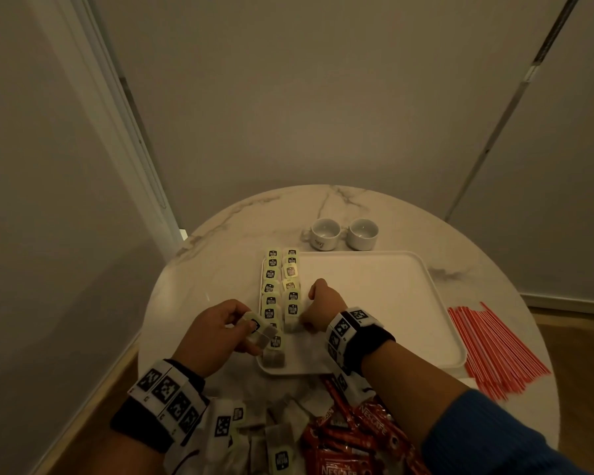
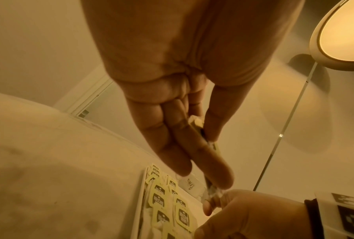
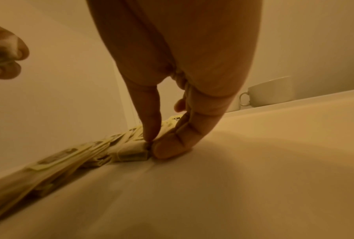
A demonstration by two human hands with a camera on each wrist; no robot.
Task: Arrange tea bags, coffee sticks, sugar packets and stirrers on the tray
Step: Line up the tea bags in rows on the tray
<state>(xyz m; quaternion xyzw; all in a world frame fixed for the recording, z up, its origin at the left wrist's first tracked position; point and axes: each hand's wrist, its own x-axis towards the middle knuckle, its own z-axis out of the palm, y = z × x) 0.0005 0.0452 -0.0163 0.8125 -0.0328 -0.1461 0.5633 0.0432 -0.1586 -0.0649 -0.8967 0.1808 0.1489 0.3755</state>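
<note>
From the head camera, the left hand [image 1: 216, 332] pinches a small stack of tea bags [image 1: 259, 334] between thumb and fingers, held just above the near left corner of the white tray [image 1: 426, 303]. The right hand [image 1: 323, 308] is curled knuckles-up beside it, its fingertips pinching the near end of the second row of tea bags [image 1: 291, 293] laid on the tray. Both rows run away from the person along the tray's left edge, so the open slot lies just below and beyond the left hand's grip, at the near end of that row, and the left hand looks the nearer one to feed it. Loose tea bags and coffee sticks [image 1: 354, 437] lie behind both wrists; the stirrers [image 1: 498, 347] lie far to the right of the right hand, off the tray. In the left wrist view, the fingers [image 2: 192, 150] lie nearly straight against the thumb with the bags edge-on between them, the rows directly beneath the fingertips. In the right wrist view, the thumb and a fingertip [image 3: 172, 148] nip a bag's end [image 3: 131, 152] down on the tray floor, with the row stretching back leftward from the pinch; a white cup [image 3: 270, 93] stands beyond the rim.
</note>
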